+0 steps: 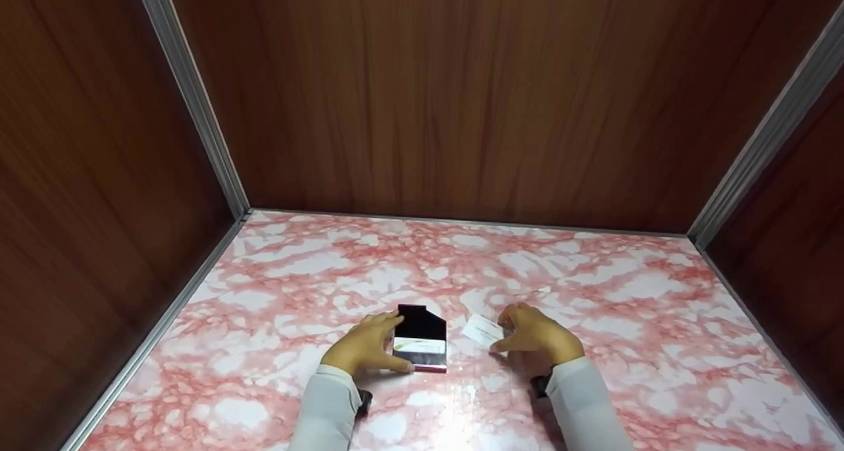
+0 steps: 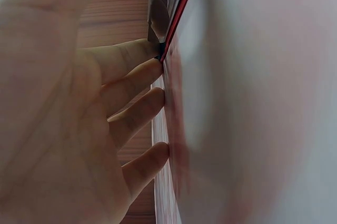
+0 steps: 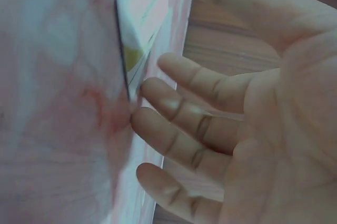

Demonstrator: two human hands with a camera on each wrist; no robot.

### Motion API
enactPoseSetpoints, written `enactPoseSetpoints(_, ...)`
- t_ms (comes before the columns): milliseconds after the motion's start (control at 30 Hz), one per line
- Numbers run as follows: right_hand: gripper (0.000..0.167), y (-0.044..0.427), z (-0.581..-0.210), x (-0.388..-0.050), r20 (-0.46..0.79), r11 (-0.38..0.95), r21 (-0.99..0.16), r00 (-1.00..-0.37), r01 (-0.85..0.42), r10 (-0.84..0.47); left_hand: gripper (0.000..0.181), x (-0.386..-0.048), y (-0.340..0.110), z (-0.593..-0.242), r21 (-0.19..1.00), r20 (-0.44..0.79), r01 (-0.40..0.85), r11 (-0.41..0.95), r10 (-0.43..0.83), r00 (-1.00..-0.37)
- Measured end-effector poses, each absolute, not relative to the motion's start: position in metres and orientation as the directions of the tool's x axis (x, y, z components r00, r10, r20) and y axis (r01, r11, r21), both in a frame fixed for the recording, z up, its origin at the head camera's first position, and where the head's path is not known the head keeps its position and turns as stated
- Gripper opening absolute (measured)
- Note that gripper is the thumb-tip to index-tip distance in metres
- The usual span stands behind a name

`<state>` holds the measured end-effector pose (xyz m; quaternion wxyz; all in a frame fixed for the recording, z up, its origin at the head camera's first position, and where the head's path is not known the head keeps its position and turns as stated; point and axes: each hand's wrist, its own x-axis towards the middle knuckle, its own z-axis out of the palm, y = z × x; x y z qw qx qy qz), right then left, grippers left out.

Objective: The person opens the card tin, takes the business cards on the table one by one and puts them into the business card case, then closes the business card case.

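Note:
A dark card holder (image 1: 420,324) with a slanted edge and reddish rim lies on the table, a white card showing across its lower part. At its left side is my left hand (image 1: 359,347), thumb by the near edge and index finger by the far corner. The left wrist view shows the holder's red edge (image 2: 181,8) at the index fingertip, fingers loosely extended. To the right lies a white printed card (image 1: 482,330). My right hand (image 1: 539,335) is spread around the card's right end; in the right wrist view its fingertips sit close beside the card (image 3: 142,13).
The table (image 1: 297,293) has a glossy red-and-white marbled top. Brown wood-grain panels (image 1: 428,95) enclose it at the back and both sides, joined by metal corner posts (image 1: 191,95). A bright reflection lies on the near part of the tabletop.

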<state>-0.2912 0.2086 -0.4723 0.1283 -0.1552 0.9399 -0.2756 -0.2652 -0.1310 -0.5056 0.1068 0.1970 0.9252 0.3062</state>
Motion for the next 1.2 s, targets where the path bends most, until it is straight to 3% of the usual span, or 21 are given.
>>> enactPoseSetpoints(300, 0.042, 0.2063, -0.4754, -0.2901, -0.203, 0.866, -0.469, -0.934, -0.172, -0.295, 0.103, -0.264, -0.1308, -0.5056, 0.612, -0.068, 0.306, 0.729, 0.434, -0.898)
enactPoseSetpoints(800, 0.041, 0.206, -0.4763, -0.2905, -0.202, 0.783, -0.609, -0.93, -0.127, -0.307, 0.103, -0.265, -0.1303, -0.5031, 0.601, -0.083, 0.3, 0.741, 0.432, -0.898)
enactPoseSetpoints(1200, 0.013, 0.2076, -0.4762, -0.2945, -0.136, 0.741, -0.626, -0.901, -0.243, -0.411, 0.103, -0.2635, -0.1312, -0.5048, 0.606, -0.072, 0.313, 0.731, 0.443, -0.894)
